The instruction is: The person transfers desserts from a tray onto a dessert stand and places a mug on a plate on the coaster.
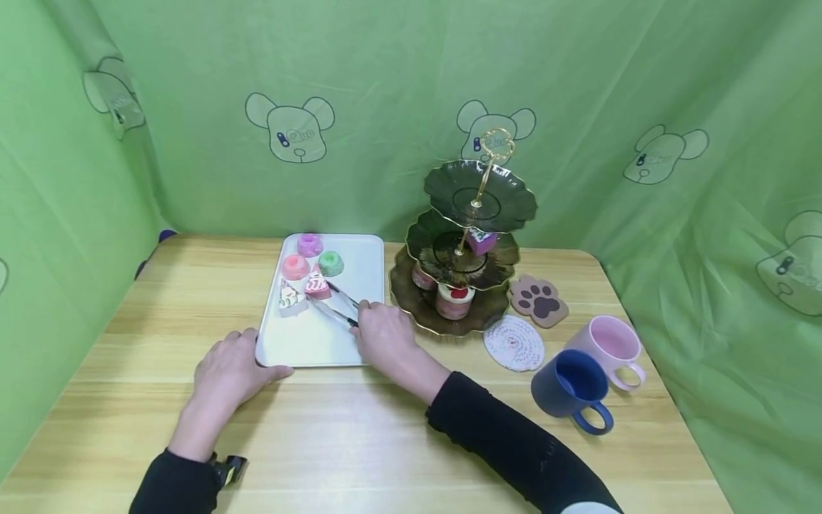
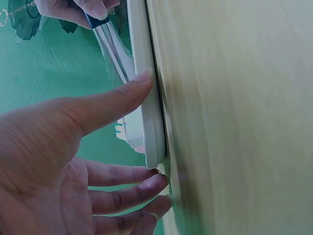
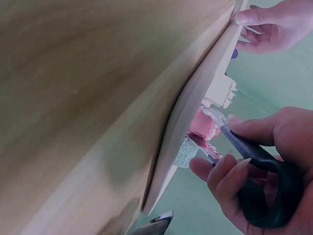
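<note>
My right hand (image 1: 388,335) grips a pair of tongs (image 3: 249,147) with dark looped handles and silver arms. In the head view the tong tips lie on either side of a pink cake slice (image 1: 317,285) on a white tray (image 1: 315,346). Beside that slice sits a white cake slice (image 1: 291,300). Behind them are ring-shaped cakes in pink (image 1: 295,267), green (image 1: 330,264) and purple (image 1: 310,245). At the tray's near left corner, my left hand (image 1: 227,368) rests its thumb along the front edge, with fairly straight fingers (image 2: 124,198) around the corner.
Right of the tray stands a three-tier dark stand (image 1: 449,325) with gold trim, holding several cakes. Farther right lie a paw-print coaster (image 1: 539,300) and a round woven coaster (image 1: 514,344). A blue mug (image 1: 559,389) and a pink mug (image 1: 597,350) stand near the table's right edge.
</note>
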